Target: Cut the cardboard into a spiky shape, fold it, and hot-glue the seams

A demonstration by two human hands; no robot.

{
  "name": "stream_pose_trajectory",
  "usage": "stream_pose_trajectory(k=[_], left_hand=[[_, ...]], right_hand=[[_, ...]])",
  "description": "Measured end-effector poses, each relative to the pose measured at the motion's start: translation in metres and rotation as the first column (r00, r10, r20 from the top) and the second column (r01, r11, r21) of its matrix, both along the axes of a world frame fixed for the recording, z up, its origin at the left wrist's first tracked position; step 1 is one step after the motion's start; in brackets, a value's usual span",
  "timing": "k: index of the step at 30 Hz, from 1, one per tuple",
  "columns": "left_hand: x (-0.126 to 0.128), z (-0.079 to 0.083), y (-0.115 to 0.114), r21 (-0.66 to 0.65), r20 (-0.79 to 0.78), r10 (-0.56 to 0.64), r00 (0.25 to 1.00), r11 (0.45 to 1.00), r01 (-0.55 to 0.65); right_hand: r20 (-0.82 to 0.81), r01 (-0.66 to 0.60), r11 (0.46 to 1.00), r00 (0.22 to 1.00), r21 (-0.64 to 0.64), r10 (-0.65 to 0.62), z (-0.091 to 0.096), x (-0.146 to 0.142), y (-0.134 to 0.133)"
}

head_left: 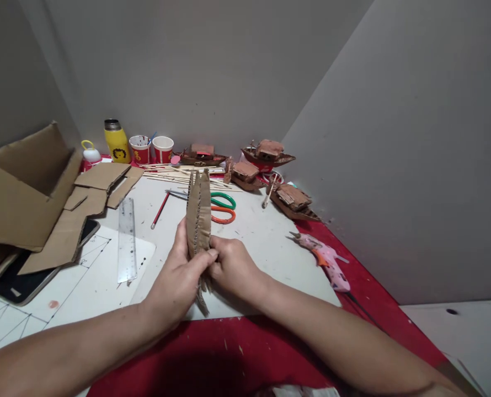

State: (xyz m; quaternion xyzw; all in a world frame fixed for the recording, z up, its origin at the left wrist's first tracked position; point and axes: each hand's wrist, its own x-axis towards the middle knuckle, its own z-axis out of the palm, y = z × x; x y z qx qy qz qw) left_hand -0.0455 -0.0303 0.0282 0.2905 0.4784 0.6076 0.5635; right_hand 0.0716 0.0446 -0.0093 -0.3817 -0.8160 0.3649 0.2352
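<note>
A folded piece of brown corrugated cardboard stands upright between my two hands, its ragged lower end showing beneath them. My left hand is closed round its left side, thumb laid across the front. From the right, my right hand grips the lower right edge with curled fingers. Just behind the cardboard lie scissors with one green and one orange handle loop; the cardboard hides part of them. A red pencil rests left of the scissors, and a clear ruler lies farther left.
Cut cardboard pieces and a cardboard box crowd the left. Small model boats, thin wooden sticks, paper cups and a yellow bottle stand along the back. A pink glue gun lies right, on the red cloth.
</note>
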Motion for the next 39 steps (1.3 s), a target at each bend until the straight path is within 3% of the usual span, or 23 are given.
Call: stream_pose_trajectory(k=[6, 11, 17, 20, 22, 24, 26, 29, 31, 35, 39], left_hand=[[-0.013, -0.002, 0.010, -0.030, 0.278, 0.083, 0.957, 0.997, -0.078], [-0.021, -0.007, 0.019, -0.059, 0.323, 0.082, 0.943, 0.996, -0.067], [-0.028, -0.001, 0.019, -0.192, 0.374, 0.008, 0.927, 0.979, 0.069], [-0.028, 0.006, 0.014, -0.217, 0.404, -0.052, 0.913, 0.964, 0.151], [-0.026, 0.010, 0.009, -0.231, 0.387, -0.123, 0.914, 0.946, 0.225], [-0.022, 0.012, 0.003, -0.239, 0.357, -0.210, 0.910, 0.921, 0.307], [-0.018, 0.013, -0.002, -0.225, 0.344, -0.275, 0.898, 0.904, 0.364], [-0.013, 0.010, -0.006, -0.211, 0.342, -0.311, 0.887, 0.894, 0.395], [-0.011, 0.007, -0.008, -0.218, 0.325, -0.313, 0.893, 0.894, 0.392], [-0.009, 0.006, -0.010, -0.197, 0.297, -0.318, 0.901, 0.902, 0.383], [-0.008, 0.014, -0.013, -0.123, 0.353, -0.410, 0.841, 0.871, 0.476]], right_hand=[[-0.074, -0.101, 0.985, 0.993, -0.143, 0.091, 0.010, 0.010, 0.015], [-0.167, -0.117, 0.942, 0.984, -0.316, 0.066, 0.024, 0.023, 0.010], [-0.166, -0.177, 0.929, 0.978, -0.325, 0.129, 0.037, 0.030, 0.004], [-0.305, -0.096, 0.956, 0.952, -0.278, 0.007, 0.040, 0.029, 0.015], [-0.427, -0.140, 0.948, 0.904, -0.284, 0.006, 0.038, 0.026, 0.021], [-0.540, -0.299, 0.894, 0.838, -0.334, 0.079, 0.033, 0.019, 0.021], [-0.639, -0.461, 0.788, 0.761, -0.408, 0.114, 0.028, 0.011, 0.016], [-0.730, -0.575, 0.640, 0.682, -0.510, 0.032, 0.024, 0.000, 0.004], [-0.759, -0.607, 0.583, 0.651, -0.540, -0.025, 0.024, -0.006, -0.002], [-0.775, -0.615, 0.591, 0.631, -0.522, -0.028, 0.025, -0.008, -0.005], [-0.768, -0.578, 0.606, 0.634, -0.547, -0.089, 0.027, -0.005, -0.004]])
